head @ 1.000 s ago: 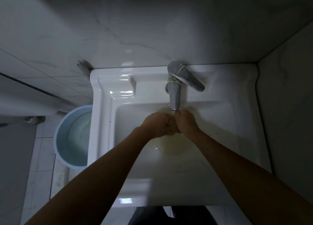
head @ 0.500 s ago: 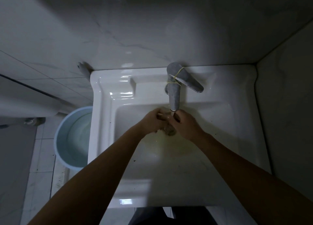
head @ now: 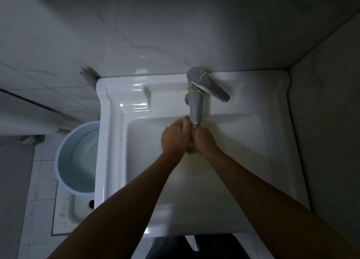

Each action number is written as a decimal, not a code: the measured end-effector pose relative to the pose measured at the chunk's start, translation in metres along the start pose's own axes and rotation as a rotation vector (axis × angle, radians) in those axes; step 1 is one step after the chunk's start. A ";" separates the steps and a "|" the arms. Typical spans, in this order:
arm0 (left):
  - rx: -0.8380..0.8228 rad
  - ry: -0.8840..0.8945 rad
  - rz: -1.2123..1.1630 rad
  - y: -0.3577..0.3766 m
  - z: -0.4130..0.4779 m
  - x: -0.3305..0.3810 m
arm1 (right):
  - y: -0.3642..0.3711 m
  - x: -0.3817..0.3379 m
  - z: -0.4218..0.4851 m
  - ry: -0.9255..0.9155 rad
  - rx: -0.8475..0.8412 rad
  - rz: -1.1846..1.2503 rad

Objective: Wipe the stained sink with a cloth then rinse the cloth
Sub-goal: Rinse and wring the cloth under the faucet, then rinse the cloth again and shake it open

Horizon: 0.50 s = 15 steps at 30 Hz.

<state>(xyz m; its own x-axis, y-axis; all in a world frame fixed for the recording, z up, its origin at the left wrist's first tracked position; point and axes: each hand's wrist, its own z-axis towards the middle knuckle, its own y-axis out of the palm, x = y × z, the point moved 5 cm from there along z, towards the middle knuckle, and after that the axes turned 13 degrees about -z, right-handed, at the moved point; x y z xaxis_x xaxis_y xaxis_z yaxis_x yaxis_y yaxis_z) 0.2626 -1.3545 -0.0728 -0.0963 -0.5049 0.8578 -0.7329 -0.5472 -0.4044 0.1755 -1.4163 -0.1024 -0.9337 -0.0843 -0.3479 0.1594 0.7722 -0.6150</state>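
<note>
Two under faucet (head: 195,106) — left hand (head: 175,136), right hand (head: 205,139), gripping cloth (head: 191,150) over sink (head: 146,165)

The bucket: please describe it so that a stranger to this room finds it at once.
Start at the white sink against the wall. On the tiled floor left of it stands the bucket. It is round and pale blue; everything around it is white or grey.

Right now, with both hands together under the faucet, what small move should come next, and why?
Probably squeeze the cloth between both palms so it drains into the sink. The left hand and right hand grip it together under the faucet spout, only a sliver of it shows, and a yellowish tinge lies below them. Whether water runs I cannot tell.
</note>
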 end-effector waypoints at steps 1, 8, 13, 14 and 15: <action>-0.010 -0.046 -0.016 0.002 0.001 -0.001 | -0.003 0.001 -0.004 -0.026 0.076 -0.110; -0.182 -0.448 -0.196 0.011 -0.015 -0.020 | -0.010 0.020 -0.033 -0.005 0.196 0.021; -0.108 -0.522 -0.426 -0.016 -0.047 -0.029 | -0.044 0.037 -0.053 -0.095 0.306 0.150; -0.064 -0.554 -0.511 -0.025 -0.052 -0.032 | -0.059 0.036 -0.061 -0.156 0.368 0.235; -0.028 -0.583 -0.586 -0.033 -0.057 -0.036 | -0.075 0.033 -0.071 -0.226 0.416 0.315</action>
<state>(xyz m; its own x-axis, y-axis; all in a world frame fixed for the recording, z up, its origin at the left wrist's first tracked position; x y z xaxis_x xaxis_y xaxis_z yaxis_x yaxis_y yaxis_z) 0.2521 -1.2802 -0.0723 0.6655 -0.4125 0.6221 -0.5732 -0.8163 0.0719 0.1103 -1.4326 -0.0178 -0.7359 -0.0579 -0.6746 0.5751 0.4724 -0.6679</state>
